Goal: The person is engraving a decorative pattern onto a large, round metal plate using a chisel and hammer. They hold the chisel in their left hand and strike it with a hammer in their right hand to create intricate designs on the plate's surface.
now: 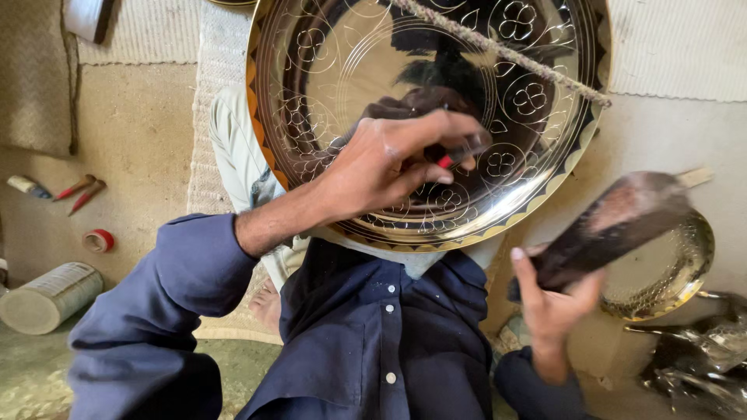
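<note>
A large round brass tray [545,183] with engraved flower patterns rests tilted on my lap, its shiny face toward me. My left hand [389,159] presses on the lower middle of the tray, fingers closed around a small red-handled engraving tool [445,161] whose tip touches the metal. My right hand [554,299] is lower right, off the tray, gripping a dark wooden mallet [615,222] that is blurred and raised beside the tray's rim. A twisted cord [506,53] crosses the top of the tray.
A smaller perforated brass dish [669,272] lies at right, crumpled clear plastic [700,358] beside it. On the floor at left lie a white can [50,295], a red tape roll [99,240] and two red-handled tools [78,190]. Woven mats cover the ground.
</note>
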